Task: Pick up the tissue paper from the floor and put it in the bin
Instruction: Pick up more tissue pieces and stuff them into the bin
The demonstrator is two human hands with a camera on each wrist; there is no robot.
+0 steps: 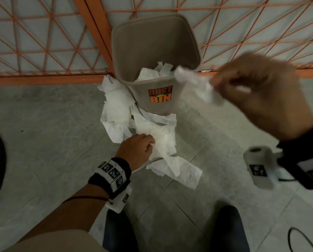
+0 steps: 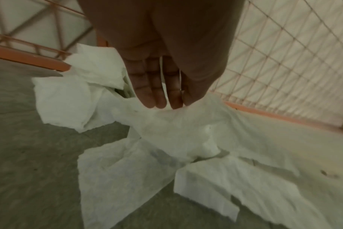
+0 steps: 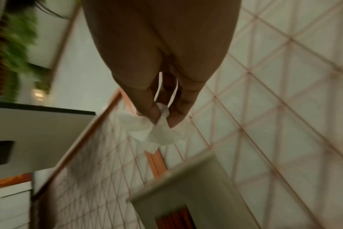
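Hands: two | right hand (image 1: 261, 91) pinches one crumpled tissue (image 1: 194, 82) near rim of one dustbin (image 1: 119, 35) | left hand (image 1: 135, 150) pinches tangled floor tissue (image 1: 115, 106), pieces uncountable

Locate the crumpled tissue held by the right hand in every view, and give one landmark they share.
Head: crumpled tissue right of centre, pinched by the right hand, beside the bin rim.
Left wrist: not in it; the left hand pinches floor tissue instead.
Right wrist: centre, pinched between the fingers, above the bin rim in the picture.
Shared landmark: the orange mesh fence, behind in all three.
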